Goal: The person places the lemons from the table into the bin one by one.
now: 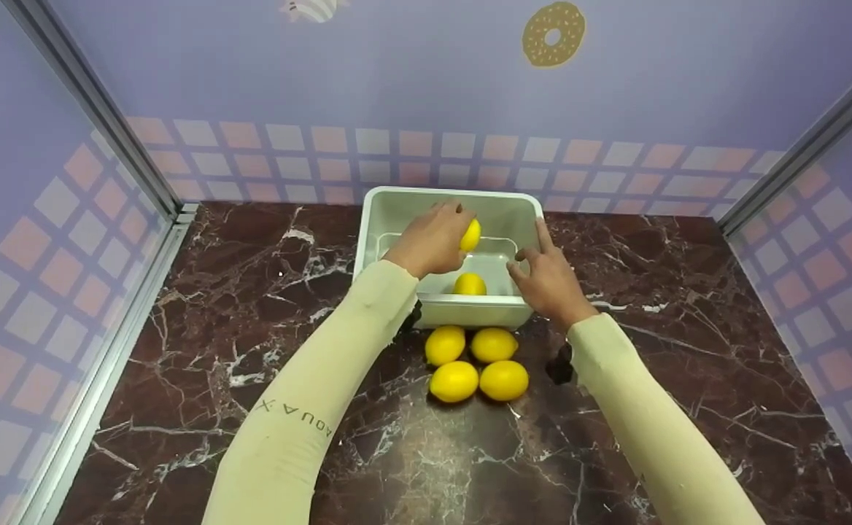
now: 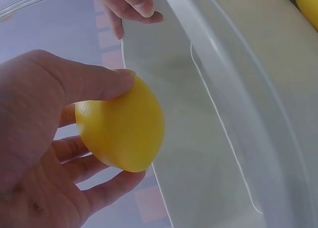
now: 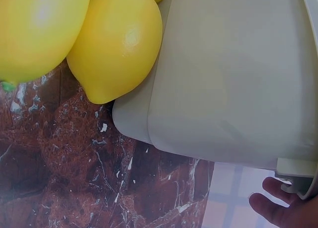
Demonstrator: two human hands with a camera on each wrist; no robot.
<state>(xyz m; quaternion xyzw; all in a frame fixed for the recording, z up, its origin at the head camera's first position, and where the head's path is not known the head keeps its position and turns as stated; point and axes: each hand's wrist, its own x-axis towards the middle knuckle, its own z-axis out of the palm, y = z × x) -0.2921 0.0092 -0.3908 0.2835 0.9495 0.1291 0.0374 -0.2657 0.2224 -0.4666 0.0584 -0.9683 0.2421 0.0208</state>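
A lemon [image 2: 124, 128] is held in my left hand [image 1: 433, 237], pinched between thumb and fingers above the inside of a pale plastic bin [image 1: 462, 313]. Inside that bin, near its front wall, lies another lemon [image 1: 470, 284]. At the bin's right side, my right hand [image 1: 548, 281] grips the rim; in the right wrist view its fingertips [image 3: 268, 208] show outside the wall, below the edge. Several more lemons [image 1: 454, 381] sit close together on the table just in front of the bin, also seen large in the right wrist view.
The bin stands on a dark red marbled table [image 1: 251, 350] near the back wall [image 1: 426, 87], which is purple with pink and white squares. Metal-framed side panels [image 1: 105, 292] close off left and right. Cream sleeves [image 1: 287, 415] cover both forearms.
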